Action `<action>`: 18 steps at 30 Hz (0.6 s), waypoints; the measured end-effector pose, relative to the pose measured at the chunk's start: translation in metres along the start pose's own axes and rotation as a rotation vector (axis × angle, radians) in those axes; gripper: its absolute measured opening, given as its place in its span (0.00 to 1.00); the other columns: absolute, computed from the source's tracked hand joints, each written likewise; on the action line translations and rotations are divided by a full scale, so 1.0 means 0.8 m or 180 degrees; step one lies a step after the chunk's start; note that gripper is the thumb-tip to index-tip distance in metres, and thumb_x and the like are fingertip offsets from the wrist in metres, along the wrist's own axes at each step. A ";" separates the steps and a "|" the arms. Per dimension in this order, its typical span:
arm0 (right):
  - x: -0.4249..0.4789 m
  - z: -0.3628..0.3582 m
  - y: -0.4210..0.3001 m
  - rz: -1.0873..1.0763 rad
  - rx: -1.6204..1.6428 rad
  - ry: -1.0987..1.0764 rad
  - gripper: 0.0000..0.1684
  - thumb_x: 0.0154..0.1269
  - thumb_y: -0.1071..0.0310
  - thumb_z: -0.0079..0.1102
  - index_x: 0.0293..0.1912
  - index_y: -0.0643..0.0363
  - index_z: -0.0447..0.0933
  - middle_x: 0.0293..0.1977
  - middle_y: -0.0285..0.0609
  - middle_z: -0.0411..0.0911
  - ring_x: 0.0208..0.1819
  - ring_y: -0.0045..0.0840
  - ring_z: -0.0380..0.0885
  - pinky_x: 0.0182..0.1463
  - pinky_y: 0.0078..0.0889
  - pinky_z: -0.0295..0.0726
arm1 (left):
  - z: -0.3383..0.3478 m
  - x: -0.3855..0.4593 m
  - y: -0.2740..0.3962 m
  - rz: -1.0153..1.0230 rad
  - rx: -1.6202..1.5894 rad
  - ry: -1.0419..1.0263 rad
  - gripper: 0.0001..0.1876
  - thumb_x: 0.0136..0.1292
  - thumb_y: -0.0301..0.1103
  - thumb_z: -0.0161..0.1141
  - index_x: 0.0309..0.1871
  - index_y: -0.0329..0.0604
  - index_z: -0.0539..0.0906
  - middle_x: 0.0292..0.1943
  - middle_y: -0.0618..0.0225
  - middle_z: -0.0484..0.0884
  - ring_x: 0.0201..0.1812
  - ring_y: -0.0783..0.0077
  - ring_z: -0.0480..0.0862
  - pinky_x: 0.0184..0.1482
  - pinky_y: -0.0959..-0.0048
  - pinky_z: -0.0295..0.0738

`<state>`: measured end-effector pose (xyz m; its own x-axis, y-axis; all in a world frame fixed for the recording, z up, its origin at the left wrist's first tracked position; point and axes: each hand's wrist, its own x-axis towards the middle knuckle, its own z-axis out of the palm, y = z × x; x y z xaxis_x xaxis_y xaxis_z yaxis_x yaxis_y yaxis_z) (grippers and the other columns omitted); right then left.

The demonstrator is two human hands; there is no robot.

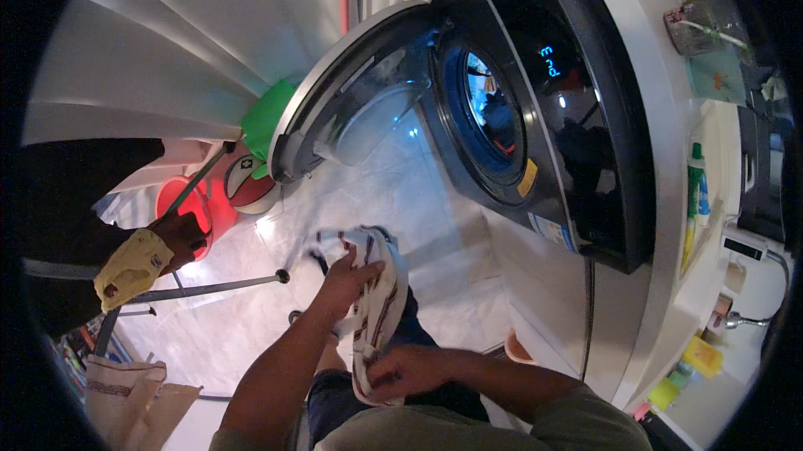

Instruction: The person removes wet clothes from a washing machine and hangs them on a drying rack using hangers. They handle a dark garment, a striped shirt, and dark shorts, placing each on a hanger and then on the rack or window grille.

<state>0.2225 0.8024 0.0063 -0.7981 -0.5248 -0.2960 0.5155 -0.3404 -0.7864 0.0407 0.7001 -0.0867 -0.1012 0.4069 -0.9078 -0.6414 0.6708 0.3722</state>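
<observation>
A white cloth (pixel 384 300) with dark red and brown stripes hangs between my two hands, close in front of my legs. My left hand (pixel 351 280) grips its upper part, with the thumb lying across the fabric. Lower down, near my waist, my right hand (pixel 401 374) holds the bunched other end. Ahead and to the right is a black front-loading washing machine (pixel 602 162). Its round glass door (pixel 376 97) stands swung out to the left. Inside the lit drum (pixel 489 97) there are shapes I cannot make out clearly.
At left stands a drying rack (pixel 219 289) with dark clothing (pixel 81 200) and a yellowish cloth item (pixel 135 266). Near it are a red bucket (pixel 216 206), a ball (pixel 251 184) and a green item (pixel 266 119). A washbasin counter (pixel 677 300) runs along the right.
</observation>
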 end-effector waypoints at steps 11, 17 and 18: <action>-0.011 -0.554 0.092 0.1901 -0.0910 0.7226 0.57 0.66 0.59 0.75 0.81 0.68 0.51 0.71 0.72 0.67 0.72 0.56 0.72 0.77 0.53 0.72 | -0.084 -0.163 -0.186 0.0179 -0.0796 0.1037 0.25 0.67 0.24 0.65 0.69 0.33 0.81 0.52 0.64 0.90 0.49 0.70 0.88 0.55 0.68 0.82; -0.042 -0.650 0.127 0.0558 0.1201 0.7351 0.36 0.67 0.64 0.77 0.68 0.66 0.70 0.52 0.59 0.82 0.50 0.47 0.86 0.50 0.51 0.92 | -0.112 -0.200 -0.280 -0.0682 -0.0852 0.1613 0.27 0.63 0.23 0.65 0.68 0.33 0.81 0.52 0.60 0.91 0.49 0.66 0.89 0.54 0.67 0.85; -0.042 -0.661 0.125 0.0288 0.1638 0.6909 0.19 0.69 0.71 0.72 0.55 0.65 0.78 0.41 0.50 0.82 0.35 0.37 0.85 0.35 0.38 0.92 | -0.117 -0.202 -0.292 -0.0715 -0.0945 0.1672 0.27 0.63 0.23 0.66 0.68 0.33 0.81 0.52 0.60 0.91 0.48 0.66 0.90 0.54 0.66 0.85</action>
<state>0.1362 1.1988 -0.3493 0.3902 0.7302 -0.5609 0.2833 -0.6748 -0.6814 0.1359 0.4199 -0.0453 -0.2506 -0.1319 -0.9591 -0.8659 0.4736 0.1611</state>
